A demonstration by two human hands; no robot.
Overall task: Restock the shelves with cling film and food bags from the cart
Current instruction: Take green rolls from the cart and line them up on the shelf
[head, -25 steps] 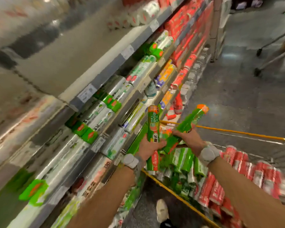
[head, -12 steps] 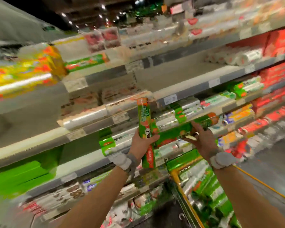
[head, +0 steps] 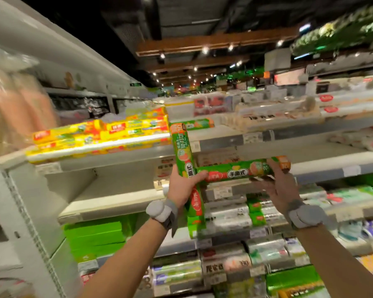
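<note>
My left hand grips a green and orange cling film roll that stands upright in front of the shelves. A second green roll lies level in my right hand, fingers curled round its right end. The left end of that roll touches the upright one near my left thumb. Both rolls are held at the height of the middle shelf. One matching green roll lies on the upper shelf just behind the upright roll. The cart is out of view.
Yellow boxes are stacked on the upper shelf at left. An open shelf bay sits left of my left hand. Green boxes and clear wrapped rolls fill the lower shelves. A white shelf upright stands at left.
The view has swung up from the cart to the shelf front. Both hands have risen with their rolls, and the right roll has turned from slanted to level.
</note>
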